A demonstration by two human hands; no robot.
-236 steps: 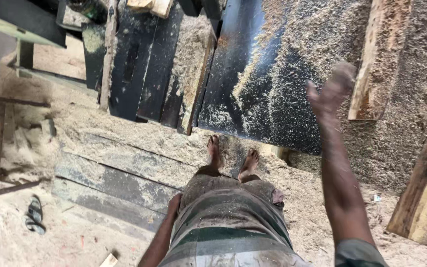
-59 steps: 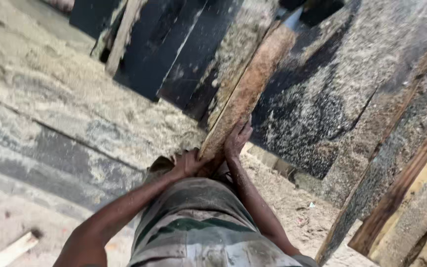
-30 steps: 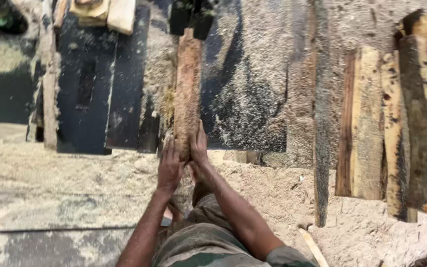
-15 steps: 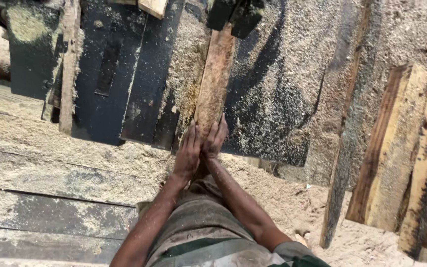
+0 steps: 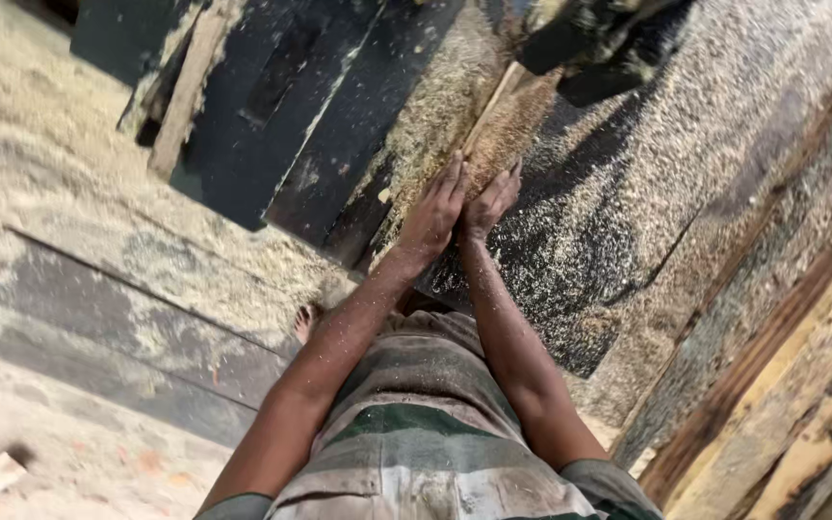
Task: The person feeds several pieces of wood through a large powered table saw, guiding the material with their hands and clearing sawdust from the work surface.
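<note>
Both hands lie flat with fingers extended, side by side, the left hand (image 5: 435, 214) and right hand (image 5: 489, 202) pressing the near end of a narrow wooden plank (image 5: 505, 125) (grasping nothing, palms only). The plank runs far across a dark bench (image 5: 618, 221) thick with sawdust, toward blurred machinery (image 5: 589, 43).

No packages, labels, signs or screens visible anywhere in view.
</note>
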